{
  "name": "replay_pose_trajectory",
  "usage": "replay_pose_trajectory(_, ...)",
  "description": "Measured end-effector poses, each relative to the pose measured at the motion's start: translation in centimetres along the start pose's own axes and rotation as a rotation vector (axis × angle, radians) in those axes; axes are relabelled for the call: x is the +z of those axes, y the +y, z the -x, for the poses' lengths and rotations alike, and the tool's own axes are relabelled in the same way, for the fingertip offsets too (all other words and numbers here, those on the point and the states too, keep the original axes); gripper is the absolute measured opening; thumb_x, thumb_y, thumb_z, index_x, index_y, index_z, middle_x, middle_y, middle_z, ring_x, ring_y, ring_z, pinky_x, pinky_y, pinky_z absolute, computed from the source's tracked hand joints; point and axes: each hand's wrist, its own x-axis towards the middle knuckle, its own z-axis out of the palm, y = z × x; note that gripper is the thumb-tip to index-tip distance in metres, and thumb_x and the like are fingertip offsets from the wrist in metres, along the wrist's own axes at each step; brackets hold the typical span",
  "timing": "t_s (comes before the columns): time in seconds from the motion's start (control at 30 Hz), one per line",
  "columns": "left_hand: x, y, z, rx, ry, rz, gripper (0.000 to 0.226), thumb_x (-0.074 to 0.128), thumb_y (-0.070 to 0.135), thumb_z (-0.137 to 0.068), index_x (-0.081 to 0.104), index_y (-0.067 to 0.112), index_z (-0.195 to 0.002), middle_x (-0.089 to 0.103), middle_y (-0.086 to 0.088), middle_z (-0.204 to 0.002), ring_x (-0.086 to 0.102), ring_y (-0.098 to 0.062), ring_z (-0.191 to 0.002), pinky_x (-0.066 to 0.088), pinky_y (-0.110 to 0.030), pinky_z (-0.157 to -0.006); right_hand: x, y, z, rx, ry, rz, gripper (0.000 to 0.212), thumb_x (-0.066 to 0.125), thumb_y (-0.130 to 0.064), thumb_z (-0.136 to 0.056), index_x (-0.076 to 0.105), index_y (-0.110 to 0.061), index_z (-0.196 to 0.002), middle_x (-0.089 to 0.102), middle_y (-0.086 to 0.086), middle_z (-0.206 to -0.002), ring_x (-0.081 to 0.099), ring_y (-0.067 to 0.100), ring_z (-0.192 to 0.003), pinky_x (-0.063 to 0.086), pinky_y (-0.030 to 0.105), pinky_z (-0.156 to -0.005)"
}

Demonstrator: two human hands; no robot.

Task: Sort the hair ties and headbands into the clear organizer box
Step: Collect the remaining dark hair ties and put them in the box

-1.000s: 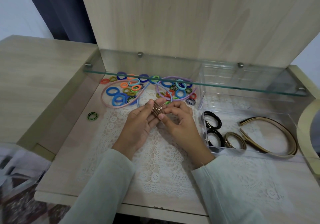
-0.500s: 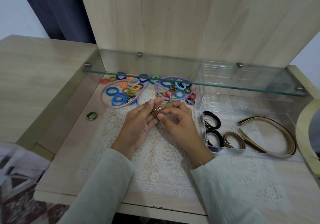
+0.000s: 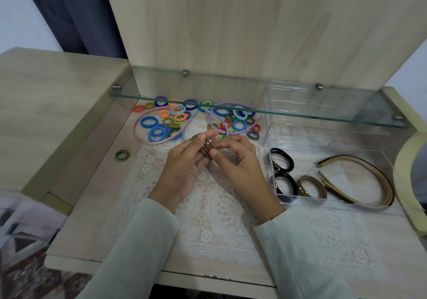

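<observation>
Both hands meet over the lace mat at the middle of the table. My left hand (image 3: 184,167) holds a bundle of brown hair ties (image 3: 204,147) across its fingers. My right hand (image 3: 235,160) pinches the same bundle from the right with thumb and fingertips. Behind them lies a pile of coloured hair ties (image 3: 171,119) with a pink headband (image 3: 147,134) and a purple headband (image 3: 231,107). The clear organizer box (image 3: 335,204) at the right holds black hair ties (image 3: 283,162), a brown hair tie (image 3: 310,185) and tan headbands (image 3: 360,178).
A green and black hair tie (image 3: 122,155) lies alone at the left on the wood. A glass shelf (image 3: 231,104) hangs low over the back of the table. A wooden panel stands behind it. A raised wooden top (image 3: 46,104) borders the left side.
The hands have barely shifted; they keep working the brown bundle between their fingers in the same place.
</observation>
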Motion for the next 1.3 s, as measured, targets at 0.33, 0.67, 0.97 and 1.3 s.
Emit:
replay_pose_trajectory(0.33, -0.1, 0.0, -0.1, -0.005, 0.009, 0.005, 0.033, 0.051, 0.023, -0.095, 0.065, 0.006, -0.119, 0.071, -0.004, -0.119, 0.067, -0.014, -0.110, 0.055, -0.024, -0.090, 0.2, 0.4, -0.1, -0.086, 0.060, 0.037, 0.006, 0.067, -0.025, -0.082, 0.071, -0.028, -0.086, 0.060, -0.002, -0.101, 0.049, 0.025, -0.111, 0.030, 0.014, -0.095)
replay_pose_trajectory(0.67, -0.3, -0.1, 0.0, 0.000, -0.040, -0.051, 0.041, 0.054, 0.027, -0.088, 0.064, 0.006, -0.121, 0.071, -0.005, -0.120, 0.067, -0.014, -0.109, 0.056, -0.023, -0.087, 0.2, 0.3, -0.1, -0.074, 0.049, 0.038, 0.008, 0.067, -0.024, -0.082, 0.071, -0.028, -0.087, 0.058, -0.010, -0.100, 0.047, 0.021, -0.113, 0.029, 0.012, -0.096)
replay_pose_trajectory(0.97, -0.1, 0.0, 0.5, 0.004, -0.082, -0.138, 0.051, 0.052, 0.035, -0.089, 0.061, 0.005, -0.129, 0.064, -0.012, -0.131, 0.056, -0.026, -0.128, 0.039, -0.038, -0.109, 0.6, 0.0, 0.3, -0.048, -0.027, -0.004, 0.011, 0.065, -0.044, -0.071, 0.066, -0.051, -0.080, 0.047, -0.017, -0.104, 0.041, 0.026, -0.120, 0.033, 0.028, -0.104)
replay_pose_trajectory(1.3, 0.1, 0.8, 1.0, -0.046, -0.087, 0.074, 0.083, 0.014, 0.054, -0.099, 0.080, 0.005, -0.085, 0.069, -0.006, -0.123, 0.064, -0.021, -0.108, 0.040, -0.034, -0.095, 0.2, 0.0, 0.5, -0.016, -0.131, 0.151, 0.014, 0.067, -0.034, -0.071, 0.068, -0.035, -0.086, 0.044, -0.010, -0.109, 0.031, 0.015, -0.115, 0.018, 0.005, -0.093)
